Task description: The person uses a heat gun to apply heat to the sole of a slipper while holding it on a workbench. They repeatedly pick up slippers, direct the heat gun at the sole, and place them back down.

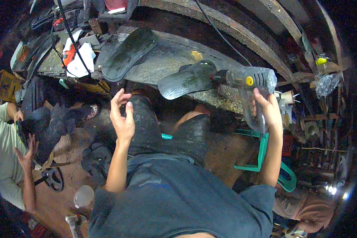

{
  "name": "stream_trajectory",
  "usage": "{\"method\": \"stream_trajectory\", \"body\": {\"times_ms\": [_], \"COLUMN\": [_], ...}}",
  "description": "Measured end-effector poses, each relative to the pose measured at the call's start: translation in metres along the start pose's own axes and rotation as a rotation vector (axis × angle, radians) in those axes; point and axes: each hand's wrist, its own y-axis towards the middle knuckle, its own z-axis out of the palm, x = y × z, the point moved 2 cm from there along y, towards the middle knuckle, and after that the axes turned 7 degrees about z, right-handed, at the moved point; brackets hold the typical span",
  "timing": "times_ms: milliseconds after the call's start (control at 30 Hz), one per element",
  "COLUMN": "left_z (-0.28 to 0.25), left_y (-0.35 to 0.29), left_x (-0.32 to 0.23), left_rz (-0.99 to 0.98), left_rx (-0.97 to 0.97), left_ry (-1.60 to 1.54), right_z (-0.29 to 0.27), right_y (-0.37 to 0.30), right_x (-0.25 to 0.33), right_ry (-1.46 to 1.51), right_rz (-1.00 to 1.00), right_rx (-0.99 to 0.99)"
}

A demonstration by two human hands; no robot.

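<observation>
My right hand [269, 106] is at the grey heat gun [246, 77], fingers round its back and handle side. The gun has a yellow button, and its dark nozzle points left at a glossy black shoe sole [186, 80]. That sole lies at the bench's near edge, with another dark piece partly beneath it. Left of it rests a second black sole [129, 53], also over a darker piece. My left hand [122, 113] is raised in front of the bench, its fingers loosely bent and apart, holding nothing.
The worn bench [154, 73] runs across in front of my knees. White paper [81, 59] and an orange item lie at its left. A black cord [222, 31] hangs above the heat gun. Another person [8, 150] sits at left. A green plastic stool [261, 152] stands at right.
</observation>
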Motion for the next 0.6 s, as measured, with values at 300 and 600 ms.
{"method": "stream_trajectory", "body": {"times_ms": [300,600], "left_z": [0.027,0.111], "left_y": [0.027,0.085], "left_x": [-0.035,-0.057], "left_rz": [0.199,0.439], "left_rx": [0.239,0.688], "left_ry": [0.086,0.333], "right_z": [0.017,0.038], "right_y": [0.003,-0.027], "right_x": [0.022,0.035], "right_ry": [-0.043,0.013], "right_rz": [-0.046,-0.119], "right_rx": [0.12,0.331]}}
